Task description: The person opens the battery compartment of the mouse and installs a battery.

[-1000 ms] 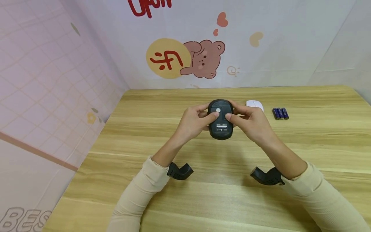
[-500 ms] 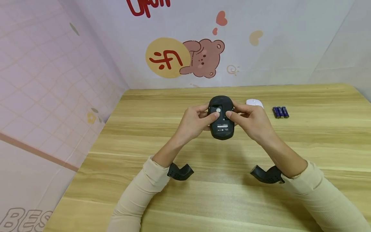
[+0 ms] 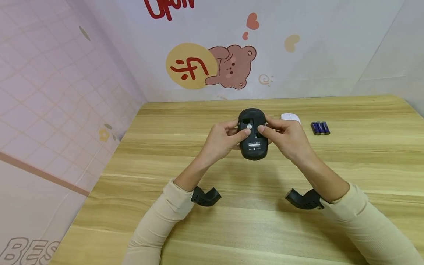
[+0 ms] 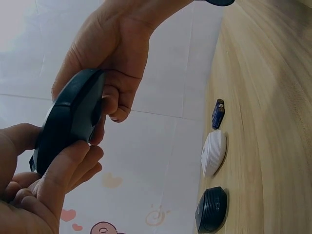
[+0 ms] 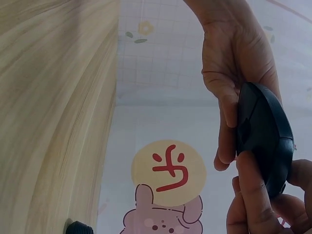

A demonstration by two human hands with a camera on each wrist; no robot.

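Both hands hold a black computer mouse (image 3: 253, 147) above the table, its underside turned up toward the head camera. My left hand (image 3: 219, 139) grips the left edge, its thumb on the underside beside a round pale sticker. From the right side, my right hand (image 3: 289, 138) grips it, thumb also on the underside. Dark recesses show above the sticker and beside the right thumb; what lies inside cannot be made out. In the left wrist view, the held mouse (image 4: 63, 124) appears edge-on between the hands. The right wrist view shows the mouse (image 5: 263, 139) from the opposite edge.
On the wooden table (image 3: 185, 228), a white mouse (image 3: 290, 117) lies behind the right hand, with three blue batteries (image 3: 320, 128) to its right. A second black mouse (image 4: 212, 209) appears beside the white one in the left wrist view. A printed cloth wall (image 3: 318, 70) rises behind.
The mouse's far end has shifted slightly away from me. Dark openings have appeared in its underside where the surface looked closed. Both hands have stayed nearly in place.
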